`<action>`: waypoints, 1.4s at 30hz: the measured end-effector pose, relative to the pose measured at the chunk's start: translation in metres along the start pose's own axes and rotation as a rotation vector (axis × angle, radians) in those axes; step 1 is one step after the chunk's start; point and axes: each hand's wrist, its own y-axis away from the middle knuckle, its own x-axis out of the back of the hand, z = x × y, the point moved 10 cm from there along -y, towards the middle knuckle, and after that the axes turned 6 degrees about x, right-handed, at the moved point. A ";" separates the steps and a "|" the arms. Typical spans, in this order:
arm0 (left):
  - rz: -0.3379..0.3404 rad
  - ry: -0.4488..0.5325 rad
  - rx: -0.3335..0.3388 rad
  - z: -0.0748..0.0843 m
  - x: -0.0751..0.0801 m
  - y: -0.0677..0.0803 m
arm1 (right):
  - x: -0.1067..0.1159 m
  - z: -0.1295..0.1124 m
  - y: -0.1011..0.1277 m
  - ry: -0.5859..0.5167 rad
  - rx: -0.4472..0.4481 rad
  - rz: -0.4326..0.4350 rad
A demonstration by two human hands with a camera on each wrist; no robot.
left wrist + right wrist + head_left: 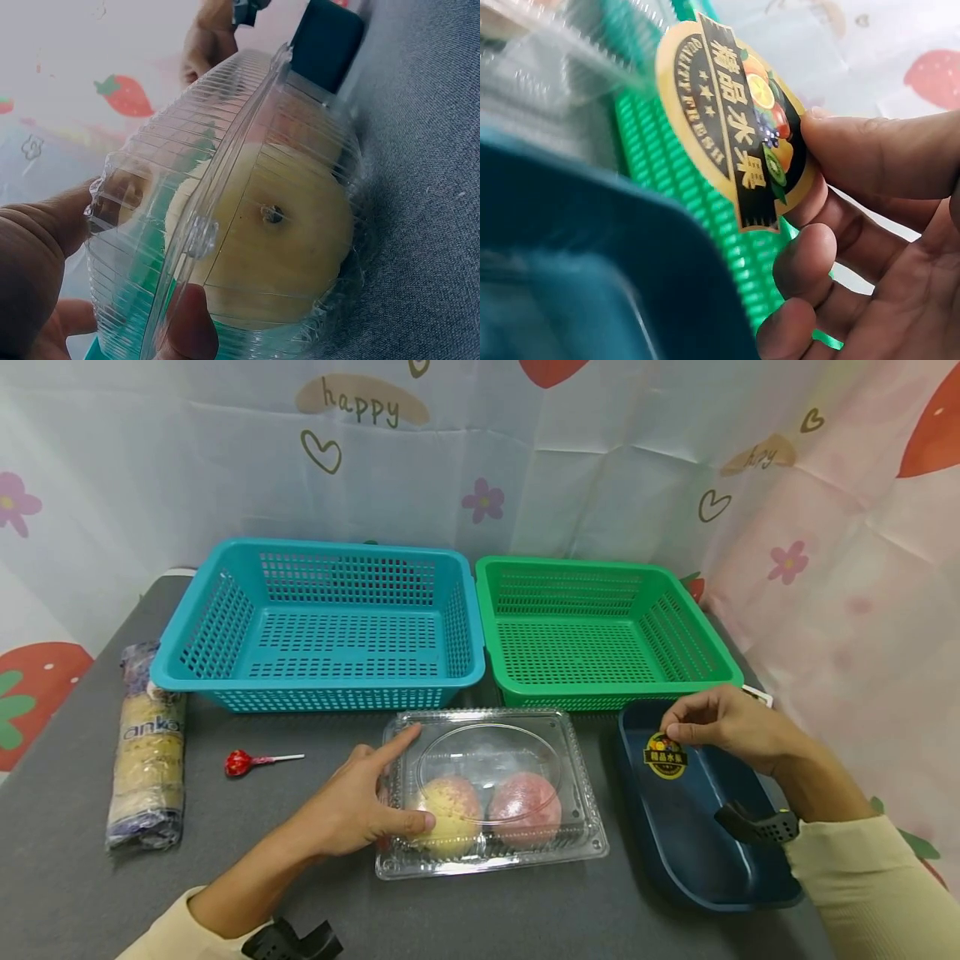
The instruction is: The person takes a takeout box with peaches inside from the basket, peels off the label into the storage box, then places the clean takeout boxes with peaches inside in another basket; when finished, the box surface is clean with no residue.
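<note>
On a grey table (525, 910), a blue basket (315, 681) and a green basket (607, 693) stand side by side at the back. In front of them a clear plastic box (577, 814) holds two peaches (525, 810). The left hand (348, 810) grips the box's left end, thumb against its side and forefinger on the lid. To the right lies a dark blue tray (690, 835); above it the right hand (731, 727) pinches a round sticker (666, 756) between thumb and fingers.

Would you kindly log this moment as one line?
left hand: holds clamshell box | right hand: pinches sticker over navy tray
</note>
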 end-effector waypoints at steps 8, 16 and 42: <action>0.002 0.010 0.001 0.000 0.000 0.000 | 0.003 0.032 0.001 0.046 -0.064 -0.033; 0.000 0.011 -0.002 0.000 0.000 0.000 | 0.008 0.063 0.001 0.126 -0.177 -0.016; -0.015 0.043 -0.005 -0.001 -0.001 0.000 | 0.000 0.094 0.002 0.166 -0.225 -0.009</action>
